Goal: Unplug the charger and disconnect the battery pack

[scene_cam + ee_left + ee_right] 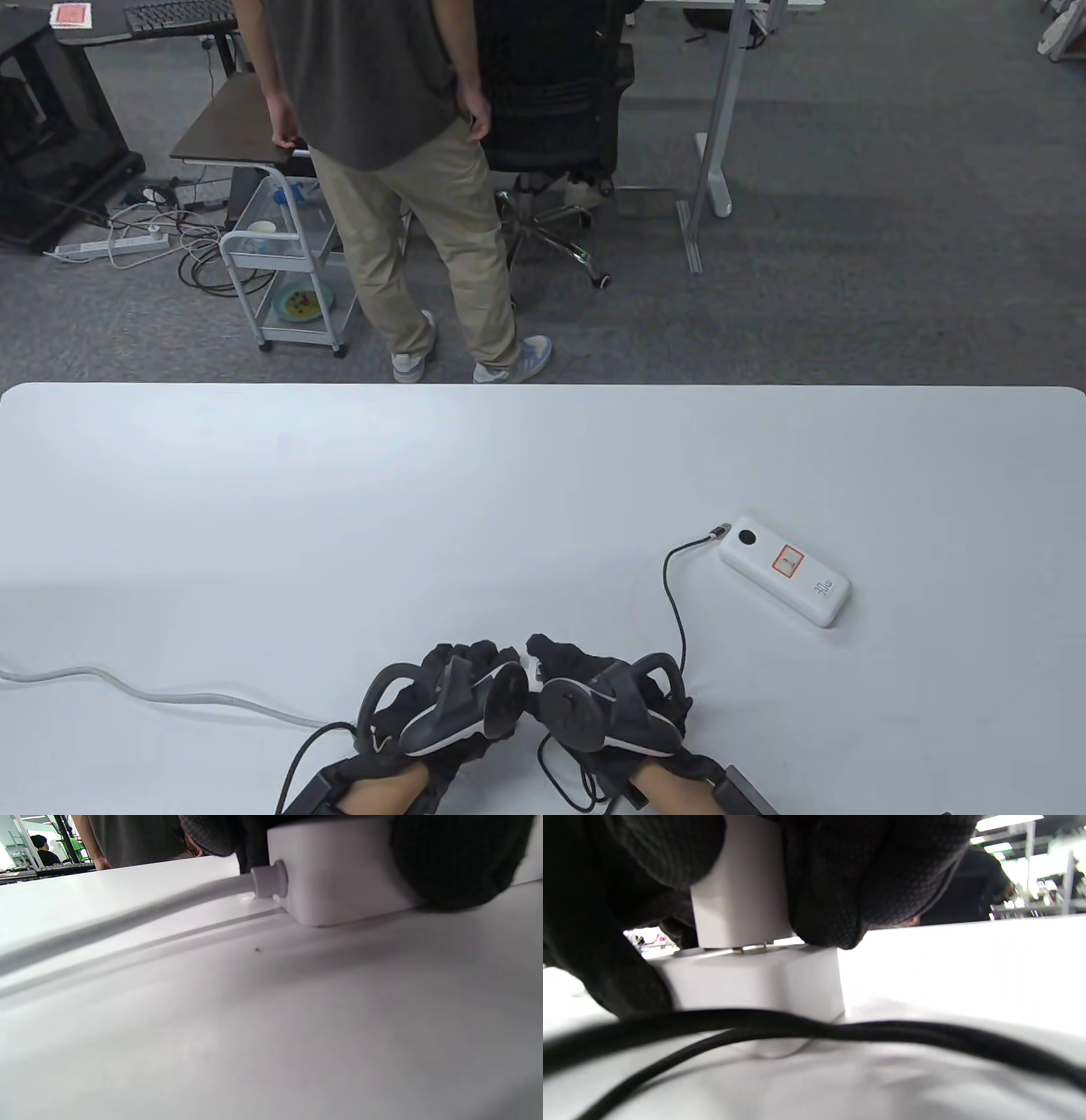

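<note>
A white battery pack (785, 582) lies on the table at the right, with a black cable (674, 594) plugged into its far end. The cable runs down to my hands at the front edge. My left hand (450, 692) presses down on a white power strip (335, 870), whose grey cord (127, 921) leaves to the left. My right hand (585, 692) grips the white charger (738, 895) standing in the strip (755, 980). The charger sits slightly lifted, with its metal prongs (751, 948) showing. In the table view both hands hide the strip and charger.
The strip's grey cord (153, 692) trails off the table's left edge. Black cable loops (814, 1031) lie in front of the strip. A person (399, 170) stands beyond the far table edge, by a cart (284, 272) and an office chair (551, 127).
</note>
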A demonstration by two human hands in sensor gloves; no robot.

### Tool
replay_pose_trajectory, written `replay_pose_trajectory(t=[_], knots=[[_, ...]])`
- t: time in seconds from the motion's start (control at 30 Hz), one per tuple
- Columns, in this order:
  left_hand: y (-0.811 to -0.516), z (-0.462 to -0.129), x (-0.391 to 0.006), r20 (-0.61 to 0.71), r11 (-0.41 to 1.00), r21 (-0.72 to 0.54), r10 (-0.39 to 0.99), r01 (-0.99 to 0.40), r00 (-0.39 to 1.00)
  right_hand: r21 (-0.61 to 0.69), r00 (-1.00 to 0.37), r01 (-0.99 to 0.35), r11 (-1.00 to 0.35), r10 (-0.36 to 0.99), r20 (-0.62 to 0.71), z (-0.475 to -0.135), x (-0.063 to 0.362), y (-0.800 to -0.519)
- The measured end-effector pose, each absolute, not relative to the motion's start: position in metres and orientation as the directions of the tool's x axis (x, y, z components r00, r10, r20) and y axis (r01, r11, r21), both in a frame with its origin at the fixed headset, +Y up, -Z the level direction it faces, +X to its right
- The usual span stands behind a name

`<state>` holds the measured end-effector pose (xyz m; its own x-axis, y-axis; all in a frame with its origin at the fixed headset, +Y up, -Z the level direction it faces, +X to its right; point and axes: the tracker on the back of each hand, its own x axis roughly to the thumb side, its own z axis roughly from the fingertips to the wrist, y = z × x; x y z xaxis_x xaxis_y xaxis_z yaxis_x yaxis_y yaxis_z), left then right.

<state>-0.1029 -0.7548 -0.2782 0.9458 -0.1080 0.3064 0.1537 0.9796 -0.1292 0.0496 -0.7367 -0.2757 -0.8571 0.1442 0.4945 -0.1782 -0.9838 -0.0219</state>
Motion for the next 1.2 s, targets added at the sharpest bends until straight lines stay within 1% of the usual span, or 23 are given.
replay_pose_trajectory(t=[0.03, 0.13, 0.2, 0.27, 0.53, 0.57, 0.63, 0.67, 0.73, 0.77, 0.8, 0.83, 0.87, 0.9, 1.0, 1.07, 1.1, 1.13, 1.2], knots=[[-0.755, -0.278, -0.103, 0.307, 0.980, -0.129, -0.106, 0.152, 0.946, -0.006, -0.863, -0.187, -0.982, 0.161, 0.479, -0.276, 0.051, -0.737], [-0.755, -0.277, -0.103, 0.308, 0.979, -0.133, -0.110, 0.157, 0.945, 0.131, -0.884, -0.200, -0.971, 0.236, 0.403, -0.280, 0.050, -0.734], [-0.755, -0.277, -0.103, 0.308, 0.979, -0.129, -0.113, 0.159, 0.944, 0.155, -0.888, -0.185, -0.970, 0.233, 0.397, -0.282, 0.051, -0.733], [-0.755, -0.277, -0.103, 0.308, 0.979, -0.127, -0.112, 0.158, 0.945, 0.127, -0.887, -0.191, -0.973, 0.227, 0.401, -0.281, 0.051, -0.734], [-0.755, -0.276, -0.103, 0.295, 0.979, -0.129, -0.111, 0.155, 0.949, 0.100, -0.878, -0.216, -0.971, 0.238, 0.414, -0.283, 0.053, -0.736], [-0.755, -0.276, -0.103, 0.295, 0.980, -0.131, -0.108, 0.152, 0.949, 0.103, -0.874, -0.226, -0.969, 0.249, 0.418, -0.284, 0.053, -0.735], [-0.755, -0.276, -0.102, 0.283, 0.978, -0.146, -0.101, 0.147, 0.954, 0.145, -0.865, -0.281, -0.949, 0.316, 0.390, -0.286, 0.056, -0.736], [-0.755, -0.276, -0.102, 0.281, 0.978, -0.147, -0.103, 0.149, 0.954, 0.143, -0.859, -0.291, -0.946, 0.324, 0.396, -0.285, 0.057, -0.736], [-0.755, -0.276, -0.102, 0.279, 0.978, -0.146, -0.101, 0.146, 0.955, 0.075, -0.847, -0.293, -0.953, 0.295, 0.442, -0.281, 0.057, -0.736], [-0.755, -0.276, -0.102, 0.280, 0.979, -0.144, -0.101, 0.146, 0.955, 0.017, -0.839, -0.278, -0.960, 0.251, 0.483, -0.277, 0.054, -0.736], [-0.755, -0.276, -0.102, 0.281, 0.979, -0.142, -0.102, 0.147, 0.954, -0.046, -0.851, -0.235, -0.971, 0.182, 0.492, -0.274, 0.051, -0.736], [-0.755, -0.276, -0.102, 0.281, 0.979, -0.145, -0.100, 0.145, 0.955, -0.060, -0.844, -0.211, -0.976, 0.152, 0.514, -0.274, 0.049, -0.735], [-0.755, -0.276, -0.102, 0.281, 0.979, -0.146, -0.099, 0.145, 0.955, -0.029, -0.845, -0.203, -0.979, 0.160, 0.511, -0.276, 0.048, -0.734], [-0.756, -0.276, -0.102, 0.280, 0.979, -0.146, -0.100, 0.145, 0.955, 0.015, -0.858, -0.201, -0.979, 0.184, 0.479, -0.278, 0.048, -0.734], [-0.755, -0.276, -0.102, 0.278, 0.978, -0.148, -0.100, 0.146, 0.955, 0.066, -0.855, -0.253, -0.965, 0.255, 0.451, -0.283, 0.053, -0.735], [-0.756, -0.276, -0.102, 0.279, 0.978, -0.145, -0.104, 0.148, 0.955, 0.047, -0.833, -0.276, -0.960, 0.263, 0.486, -0.280, 0.055, -0.735], [-0.756, -0.276, -0.102, 0.278, 0.978, -0.143, -0.107, 0.151, 0.955, 0.046, -0.820, -0.264, -0.964, 0.249, 0.515, -0.280, 0.055, -0.734], [-0.755, -0.276, -0.102, 0.276, 0.978, -0.143, -0.110, 0.154, 0.955, -0.002, -0.829, -0.235, -0.972, 0.200, 0.523, -0.278, 0.054, -0.734], [-0.755, -0.276, -0.102, 0.276, 0.977, -0.144, -0.110, 0.154, 0.955, -0.038, -0.838, -0.207, -0.978, 0.157, 0.522, -0.275, 0.051, -0.734]])
